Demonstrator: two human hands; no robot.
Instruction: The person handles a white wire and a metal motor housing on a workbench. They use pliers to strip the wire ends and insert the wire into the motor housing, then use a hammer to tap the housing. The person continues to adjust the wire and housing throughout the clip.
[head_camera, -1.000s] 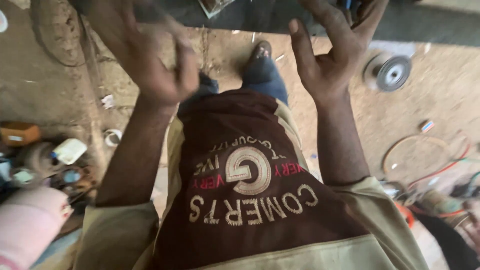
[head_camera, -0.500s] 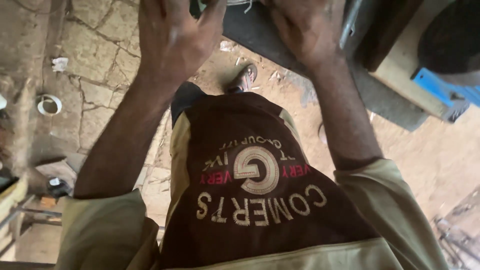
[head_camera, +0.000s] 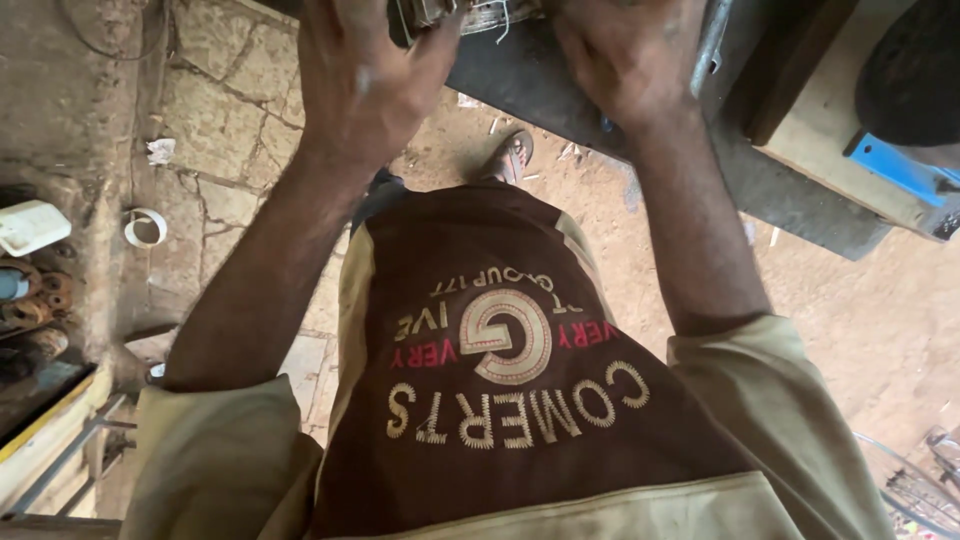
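I keep both hands curled on the metal part (head_camera: 470, 15) at the bench's (head_camera: 790, 200) near edge—left hand (head_camera: 365, 85) and right hand (head_camera: 625, 60) gripping its ends—so it shouldn't slip.

1. Both bare forearms reach forward and away from the chest, roughly parallel.
2. Left hand (head_camera: 365, 85) shows its back, fingers curled forward.
3. Right hand (head_camera: 625, 60) shows its back too, fingertips out of view.
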